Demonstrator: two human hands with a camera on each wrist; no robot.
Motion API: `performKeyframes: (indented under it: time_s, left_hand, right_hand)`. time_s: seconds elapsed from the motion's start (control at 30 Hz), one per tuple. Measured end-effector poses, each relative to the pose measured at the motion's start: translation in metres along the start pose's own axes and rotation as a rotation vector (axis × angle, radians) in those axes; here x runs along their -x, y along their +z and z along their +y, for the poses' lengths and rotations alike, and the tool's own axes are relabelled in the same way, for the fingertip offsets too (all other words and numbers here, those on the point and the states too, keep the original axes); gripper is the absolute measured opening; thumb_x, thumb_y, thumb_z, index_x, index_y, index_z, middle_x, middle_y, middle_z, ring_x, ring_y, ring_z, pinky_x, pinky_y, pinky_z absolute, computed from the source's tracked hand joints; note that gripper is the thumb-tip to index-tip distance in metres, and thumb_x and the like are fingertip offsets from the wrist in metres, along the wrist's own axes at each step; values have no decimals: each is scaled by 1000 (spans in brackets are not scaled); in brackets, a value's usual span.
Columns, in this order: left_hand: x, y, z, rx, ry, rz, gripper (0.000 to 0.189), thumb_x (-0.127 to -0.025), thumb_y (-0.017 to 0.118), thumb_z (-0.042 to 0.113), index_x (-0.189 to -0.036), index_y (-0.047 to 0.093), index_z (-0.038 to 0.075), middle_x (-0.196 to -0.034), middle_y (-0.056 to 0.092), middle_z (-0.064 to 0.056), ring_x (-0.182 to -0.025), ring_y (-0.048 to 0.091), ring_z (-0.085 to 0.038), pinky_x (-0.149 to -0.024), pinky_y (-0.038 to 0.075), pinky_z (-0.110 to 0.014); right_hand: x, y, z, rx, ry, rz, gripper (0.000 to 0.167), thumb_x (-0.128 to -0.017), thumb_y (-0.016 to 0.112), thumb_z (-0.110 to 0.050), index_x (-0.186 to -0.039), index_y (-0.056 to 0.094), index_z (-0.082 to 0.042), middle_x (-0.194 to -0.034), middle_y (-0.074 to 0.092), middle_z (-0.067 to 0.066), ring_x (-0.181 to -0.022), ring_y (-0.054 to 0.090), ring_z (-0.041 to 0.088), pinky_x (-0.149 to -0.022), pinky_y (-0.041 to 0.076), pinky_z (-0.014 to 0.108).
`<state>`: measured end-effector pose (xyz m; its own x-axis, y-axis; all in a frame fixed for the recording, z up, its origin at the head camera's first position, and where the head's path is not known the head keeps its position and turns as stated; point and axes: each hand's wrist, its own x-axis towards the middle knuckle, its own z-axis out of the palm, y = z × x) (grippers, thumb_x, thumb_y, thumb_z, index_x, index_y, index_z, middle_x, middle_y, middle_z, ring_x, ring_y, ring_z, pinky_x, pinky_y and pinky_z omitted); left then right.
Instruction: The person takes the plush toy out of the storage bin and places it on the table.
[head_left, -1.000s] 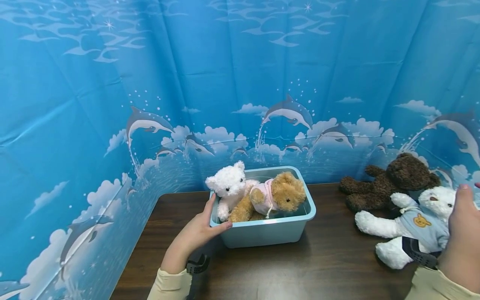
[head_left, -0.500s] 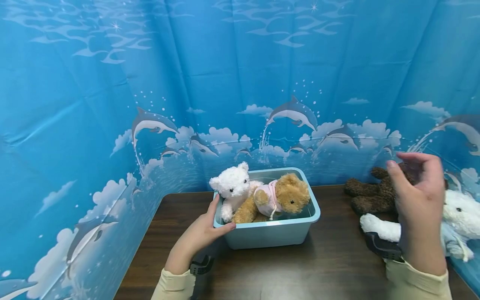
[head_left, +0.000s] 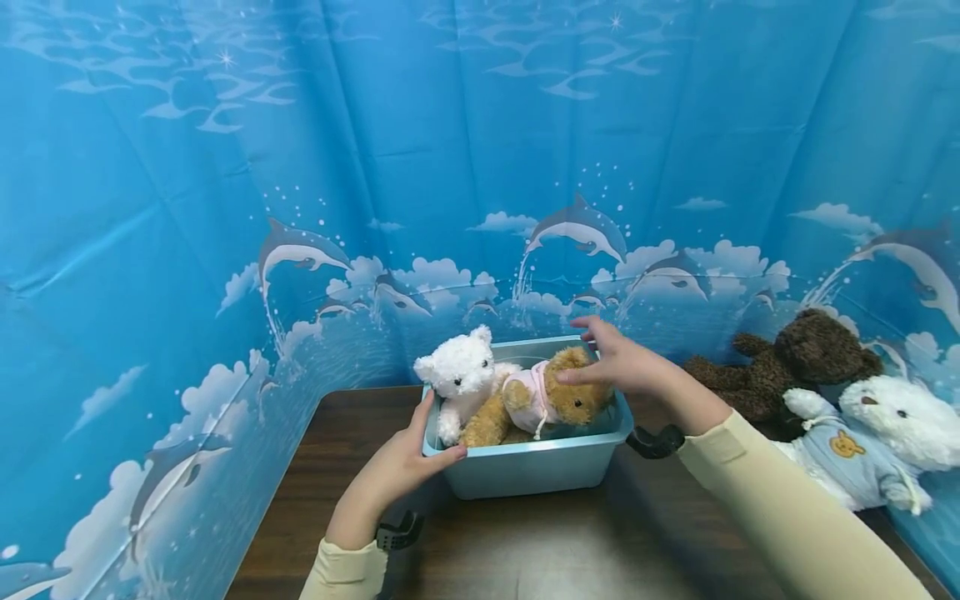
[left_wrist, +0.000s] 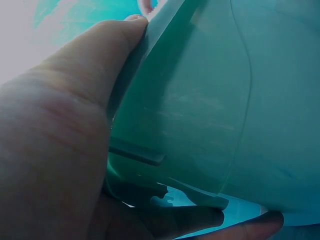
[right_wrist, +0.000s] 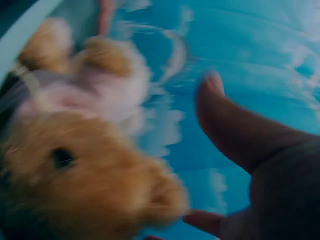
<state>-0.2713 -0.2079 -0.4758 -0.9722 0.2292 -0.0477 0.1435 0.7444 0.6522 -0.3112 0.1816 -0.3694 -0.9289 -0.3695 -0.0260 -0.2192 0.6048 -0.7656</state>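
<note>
A light blue plastic bin (head_left: pixel 532 472) stands on the dark wooden table. In it lie a white plush cat or bear (head_left: pixel 457 367), at the left, and a tan teddy bear (head_left: pixel 577 403) in a pink hoodie, head to the right. My left hand (head_left: pixel 396 462) grips the bin's left end, thumb at the front rim; the left wrist view shows fingers under the bin wall (left_wrist: pixel 200 105). Over the tan bear's head is my right hand (head_left: pixel 621 360), thumb and fingers spread apart. In the right wrist view the tan bear's head (right_wrist: pixel 80 170) is close beside the fingers, blurred.
To the right, a dark brown teddy bear (head_left: pixel 813 350) lies at the back of the table (head_left: pixel 330 442). In front of it is a white teddy bear (head_left: pixel 862 446) in a light blue shirt, partly behind my right sleeve. A dolphin-print curtain (head_left: pixel 480 167) hangs behind.
My right hand has moved left from beside the white and dark brown bears to above the tan bear's head. The left hand stays on the bin.
</note>
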Motion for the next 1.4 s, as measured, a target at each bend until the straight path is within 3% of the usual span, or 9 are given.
performKeyframes:
  time_s: [0.13,0.27,0.37,0.47,0.57,0.8,0.9,1.13,1.4]
  left_hand:
    - [-1,2,-3,4,-4,-11,118,-94,74,70,-178,0,30,-174,39,-23,-150,55,-45,-115,49,-68]
    - [-2,3,-5,-1,-1,-12,118,-94,73,71,-177,0,31,-174,39,-22,-149,55,-45,-114,49,-68]
    - [-2,3,-6,-4,1,-7,118,-94,73,71,-177,0,31,-173,40,-22,-149,56,-44,-113,50,-68]
    - [-2,2,-6,-4,2,-1,117,-94,73,71,-177,1,31,-173,41,-22,-149,56,-44,-114,50,-68]
    - [-2,2,-6,-2,-2,-3,117,-94,73,71,-178,2,31,-173,41,-22,-150,55,-44,-115,49,-68]
    - [0,2,-6,-2,-6,-3,116,-95,74,69,-178,3,30,-173,41,-22,-149,56,-44,-115,48,-68]
    - [0,2,-5,2,-2,-1,116,-95,74,68,-178,3,29,-172,42,-23,-149,56,-44,-115,48,-68]
    - [1,1,-3,3,-4,1,115,-95,74,68,-178,3,29,-173,41,-23,-148,57,-45,-114,49,-68]
    - [0,0,-2,10,1,-9,117,-95,73,71,-177,1,32,-173,40,-23,-148,56,-45,-114,49,-68]
  right_hand:
    - [-15,11,14,57,42,-150,117,-89,94,-34,-173,14,-11,-168,25,32,-153,35,54,-114,49,66]
    - [-20,15,26,38,53,-192,122,-83,98,-17,-172,14,-10,-158,41,29,-138,53,45,-104,59,54]
    - [-23,15,29,90,30,-206,120,-80,100,-14,-170,20,-11,-153,50,24,-135,57,42,-106,56,57]
    - [-25,18,31,225,33,-172,113,-76,103,-24,-165,34,-13,-146,58,18,-134,56,41,-114,42,67]
    - [-27,21,32,330,73,-120,108,-72,105,-35,-158,44,-16,-138,64,12,-130,56,38,-110,32,70]
    - [-29,28,34,290,54,-48,87,-69,103,-29,-142,59,-16,-118,71,3,-109,63,27,-102,28,63]
    - [-25,28,29,256,26,-20,78,-70,99,-24,-137,59,-18,-115,70,2,-102,62,25,-99,30,60]
    - [-8,31,10,148,-125,58,80,-75,93,-8,-145,57,-19,-133,53,14,-109,58,31,-78,57,41]
    - [19,32,-10,93,-187,226,75,-78,95,-8,-142,62,-29,-137,40,18,-120,48,36,-89,56,50]
